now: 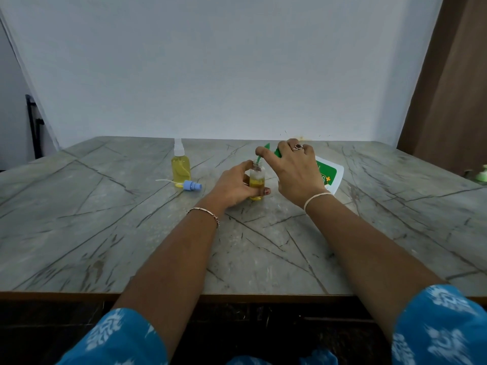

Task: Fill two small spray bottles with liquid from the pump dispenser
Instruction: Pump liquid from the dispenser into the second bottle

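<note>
My left hand (237, 184) grips a small clear spray bottle (257, 180) that stands uncapped on the table, yellow liquid filling its lower half. My right hand (295, 167) rests on top of the white pump dispenser (329, 175) with a green label, covering its head. The green spout (259, 156) points down into the small bottle's open neck. A second small bottle (180, 167), full of yellow liquid and capped with a clear sprayer, stands to the left. A loose blue spray cap (191, 185) with its white tube lies beside it.
The marble-patterned table (131, 233) runs to a white wall behind. A pale green object (481, 176) sits at the table's far right edge. A brown curtain hangs at the right.
</note>
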Motion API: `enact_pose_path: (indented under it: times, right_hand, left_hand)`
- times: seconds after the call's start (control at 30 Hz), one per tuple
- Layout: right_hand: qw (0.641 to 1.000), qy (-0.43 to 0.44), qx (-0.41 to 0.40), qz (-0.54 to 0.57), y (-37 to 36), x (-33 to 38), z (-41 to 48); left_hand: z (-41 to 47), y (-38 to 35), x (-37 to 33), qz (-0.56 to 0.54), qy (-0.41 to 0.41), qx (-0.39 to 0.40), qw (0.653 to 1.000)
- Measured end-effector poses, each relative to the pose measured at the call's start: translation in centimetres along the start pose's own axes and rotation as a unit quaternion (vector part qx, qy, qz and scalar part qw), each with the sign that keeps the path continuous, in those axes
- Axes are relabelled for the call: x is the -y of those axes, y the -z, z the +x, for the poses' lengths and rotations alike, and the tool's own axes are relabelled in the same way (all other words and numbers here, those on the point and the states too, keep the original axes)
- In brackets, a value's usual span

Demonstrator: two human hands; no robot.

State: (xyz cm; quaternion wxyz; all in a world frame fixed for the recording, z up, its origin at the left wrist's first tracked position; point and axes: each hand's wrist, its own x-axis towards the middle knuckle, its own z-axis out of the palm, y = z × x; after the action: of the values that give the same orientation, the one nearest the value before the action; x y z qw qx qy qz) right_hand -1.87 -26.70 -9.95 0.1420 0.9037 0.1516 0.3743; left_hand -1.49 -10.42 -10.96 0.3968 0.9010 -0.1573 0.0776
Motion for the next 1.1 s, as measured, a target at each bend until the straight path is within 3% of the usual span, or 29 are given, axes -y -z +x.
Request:
enact_pose_path:
  times: [1.1]
  right_hand:
    - [1.000,0.000,-0.013,-0.015,0.28,-0.06,-0.50]
  left_hand:
    - [-0.01,-0.07,-0.06,0.010,-0.003,-0.008,1.000]
